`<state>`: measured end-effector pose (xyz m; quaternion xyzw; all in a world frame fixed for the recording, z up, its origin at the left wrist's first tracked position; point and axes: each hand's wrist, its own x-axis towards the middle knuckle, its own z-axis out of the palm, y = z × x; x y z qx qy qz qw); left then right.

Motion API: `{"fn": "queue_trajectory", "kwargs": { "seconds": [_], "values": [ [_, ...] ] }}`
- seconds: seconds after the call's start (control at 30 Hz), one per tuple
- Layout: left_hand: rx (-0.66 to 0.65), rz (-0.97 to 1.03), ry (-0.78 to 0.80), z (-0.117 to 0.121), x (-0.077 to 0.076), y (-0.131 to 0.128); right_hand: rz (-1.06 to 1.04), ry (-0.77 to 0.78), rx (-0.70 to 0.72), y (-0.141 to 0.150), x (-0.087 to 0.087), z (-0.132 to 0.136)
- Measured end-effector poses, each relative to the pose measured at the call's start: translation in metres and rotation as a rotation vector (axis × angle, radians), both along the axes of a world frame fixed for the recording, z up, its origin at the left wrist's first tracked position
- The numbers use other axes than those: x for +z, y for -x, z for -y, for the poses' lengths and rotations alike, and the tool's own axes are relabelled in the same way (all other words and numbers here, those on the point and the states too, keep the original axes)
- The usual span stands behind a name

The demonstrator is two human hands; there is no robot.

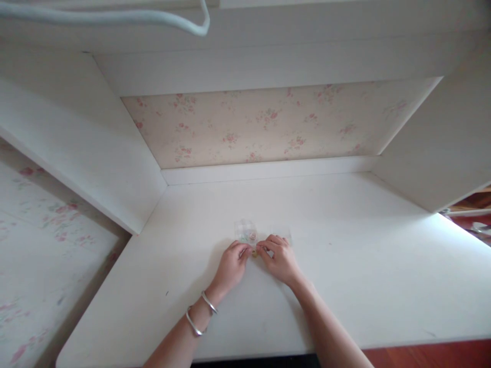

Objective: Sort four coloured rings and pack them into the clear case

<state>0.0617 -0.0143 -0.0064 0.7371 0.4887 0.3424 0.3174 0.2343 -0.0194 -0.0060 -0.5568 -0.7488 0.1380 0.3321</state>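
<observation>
You have two hands in view, both over the one white desk (368, 276), and their fingertips nearly meet near its middle. Between them sits one small yellowish piece (253, 253), just in front of you and low against the desktop; it is too small and blurred to name. Your left hand (232, 263) pinches thumb and forefinger together at its left edge, and your right hand (279, 258) pinches in the same way at its right edge, the other fingers curled.

Just beyond your fingertips lie two see-through pieces. One, the left clear piece (243, 226), carries a pink and green patch at its lower part; the other, the right clear piece (284, 231), is fainter and partly covered by your right hand. Two silver bangles (209, 302) circle your left wrist, standing apart from each other.

Around the desk you have two white side panels (433, 138), one on each side, one strip of floral wallpaper (238, 128) at the back, and one thick white cord (95, 18) at upper left.
</observation>
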Motion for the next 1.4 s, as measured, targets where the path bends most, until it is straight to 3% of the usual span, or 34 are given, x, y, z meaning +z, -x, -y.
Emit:
{"fn": "queue_trajectory", "kwargs": {
  "seconds": [0.13, 0.33, 0.57, 0.7, 0.9, 1.1, 1.23, 1.4],
  "values": [
    [0.093, -0.002, -0.008, -0.011, 0.01, 0.007, 0.136, 0.015, 0.098, -0.001, 0.005, 0.006],
    [0.147, -0.138, -0.143, -0.048, 0.022, 0.023, 0.26, 0.01, 0.145, 0.002, 0.003, 0.007],
    [0.15, -0.266, -0.187, -0.072, 0.007, 0.022, 0.259, 0.008, 0.174, 0.004, 0.003, 0.007],
    [0.145, -0.246, -0.157, -0.07, 0.001, 0.019, 0.233, 0.007, 0.183, 0.006, 0.004, 0.008],
    [0.16, -0.074, -0.051, -0.043, 0.009, 0.029, 0.166, 0.003, 0.176, 0.007, 0.004, 0.007],
    [-0.024, -0.033, 0.08, -0.014, 0.011, 0.031, 0.006, -0.023, 0.071, 0.014, -0.005, 0.004],
    [-0.064, -0.009, 0.126, -0.012, 0.006, 0.028, -0.051, -0.036, -0.038, 0.022, -0.003, -0.005],
    [-0.056, -0.02, 0.112, -0.015, -0.001, 0.027, 0.087, -0.041, -0.063, 0.034, 0.01, -0.032]
  ]
}}
